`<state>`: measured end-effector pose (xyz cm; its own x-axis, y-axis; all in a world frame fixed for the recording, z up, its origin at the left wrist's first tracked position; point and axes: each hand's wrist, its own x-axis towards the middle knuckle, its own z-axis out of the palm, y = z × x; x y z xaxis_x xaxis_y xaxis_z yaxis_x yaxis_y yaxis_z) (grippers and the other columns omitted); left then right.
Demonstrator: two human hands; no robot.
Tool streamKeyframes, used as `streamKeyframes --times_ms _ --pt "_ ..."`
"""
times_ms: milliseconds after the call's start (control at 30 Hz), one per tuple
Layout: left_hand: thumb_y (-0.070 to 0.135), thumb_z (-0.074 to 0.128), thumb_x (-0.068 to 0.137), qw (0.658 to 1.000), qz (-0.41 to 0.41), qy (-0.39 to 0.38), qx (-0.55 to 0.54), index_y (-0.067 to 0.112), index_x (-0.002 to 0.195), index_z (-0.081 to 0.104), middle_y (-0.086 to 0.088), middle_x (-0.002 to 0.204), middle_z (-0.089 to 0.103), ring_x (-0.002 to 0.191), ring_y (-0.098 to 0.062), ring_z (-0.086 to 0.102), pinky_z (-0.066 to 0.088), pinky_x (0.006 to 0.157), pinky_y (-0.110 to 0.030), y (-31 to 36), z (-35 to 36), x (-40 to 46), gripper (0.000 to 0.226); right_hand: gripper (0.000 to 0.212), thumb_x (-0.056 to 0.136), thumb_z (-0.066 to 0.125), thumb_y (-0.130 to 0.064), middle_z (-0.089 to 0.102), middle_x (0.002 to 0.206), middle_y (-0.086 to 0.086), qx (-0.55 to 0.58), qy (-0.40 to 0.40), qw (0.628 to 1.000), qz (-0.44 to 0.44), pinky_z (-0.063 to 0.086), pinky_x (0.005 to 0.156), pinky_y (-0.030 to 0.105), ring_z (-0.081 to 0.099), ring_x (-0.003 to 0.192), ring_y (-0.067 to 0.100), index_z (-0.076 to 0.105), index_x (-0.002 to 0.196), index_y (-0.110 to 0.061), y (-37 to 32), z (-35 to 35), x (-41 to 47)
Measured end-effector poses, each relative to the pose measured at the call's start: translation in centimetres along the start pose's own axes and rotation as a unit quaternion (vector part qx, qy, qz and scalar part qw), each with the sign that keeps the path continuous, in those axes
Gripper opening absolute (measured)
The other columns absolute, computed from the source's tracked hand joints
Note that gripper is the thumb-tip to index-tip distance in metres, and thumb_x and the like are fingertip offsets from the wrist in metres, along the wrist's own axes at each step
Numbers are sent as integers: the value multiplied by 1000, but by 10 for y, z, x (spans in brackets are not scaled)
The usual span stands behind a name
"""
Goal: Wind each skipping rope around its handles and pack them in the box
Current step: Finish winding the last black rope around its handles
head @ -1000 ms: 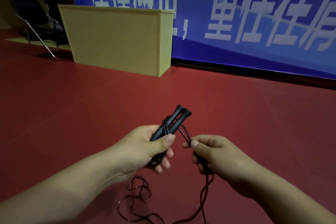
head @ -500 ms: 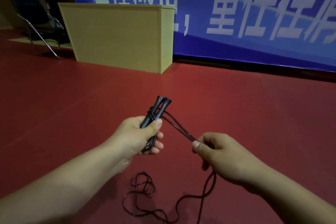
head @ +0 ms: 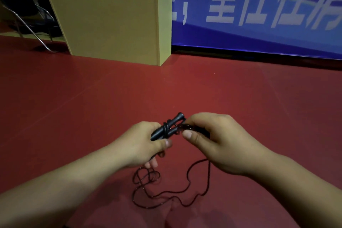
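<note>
Two black skipping-rope handles (head: 167, 128) lie side by side in my left hand (head: 142, 144), which grips their lower ends; their flared tips point up and right. A few turns of thin dark rope circle the handles near the middle. My right hand (head: 214, 140) is right beside the handle tips and pinches the rope between thumb and fingers. The loose rope (head: 166, 190) hangs down from both hands and lies in tangled loops on the red floor below. No packing box for the ropes is visible.
A tall yellow wooden cabinet (head: 114, 26) stands on the red floor at the back left. A dark folding chair (head: 27, 15) sits left of it. A blue banner (head: 259, 9) with large white characters covers the back wall.
My right hand has come in from the lower right, up to the handle tips, carrying the rope over them. Both hands sit lower in view as the camera tilted.
</note>
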<state>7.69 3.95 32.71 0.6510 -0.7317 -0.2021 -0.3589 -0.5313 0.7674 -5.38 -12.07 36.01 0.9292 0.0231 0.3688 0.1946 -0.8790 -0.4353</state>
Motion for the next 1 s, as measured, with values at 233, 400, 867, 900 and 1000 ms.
streamKeyframes --times_ms 233,400,867,900,1000 --pt "29 68 91 985 55 -100 125 20 95 58 5 70 67 60 -20 72 60 65 -43 21 7 -16 14 15 94 57 -34 61 78 -12 -40 56 997 41 37 64 12 53 75 6 66 90 -24 16 -6 1" --pt "34 69 89 970 106 -145 162 28 92 58 8 78 72 58 -12 70 59 67 -45 29 13 -24 12 20 83 68 -46 64 71 -13 -39 68 984 158 39 58 10 57 69 -1 70 84 -26 32 -9 -1" --pt "17 73 87 962 188 -190 -49 9 96 67 5 74 71 71 -7 67 48 67 -17 38 11 -33 13 23 87 71 -21 64 66 7 280 12 917 283 42 48 25 53 53 13 62 86 0 47 0 -3" --pt "15 73 86 961 188 -183 -83 8 95 68 0 77 72 74 -13 70 52 69 -21 38 10 -32 12 21 89 69 -15 64 64 5 301 1 913 275 44 49 25 55 52 10 60 85 3 46 2 -4" --pt "19 70 81 959 174 -139 -174 14 96 68 -5 78 72 71 -16 71 53 67 -20 37 8 -31 16 12 85 60 2 55 54 -1 307 -24 915 261 35 50 29 47 48 12 60 73 -2 41 14 -4"
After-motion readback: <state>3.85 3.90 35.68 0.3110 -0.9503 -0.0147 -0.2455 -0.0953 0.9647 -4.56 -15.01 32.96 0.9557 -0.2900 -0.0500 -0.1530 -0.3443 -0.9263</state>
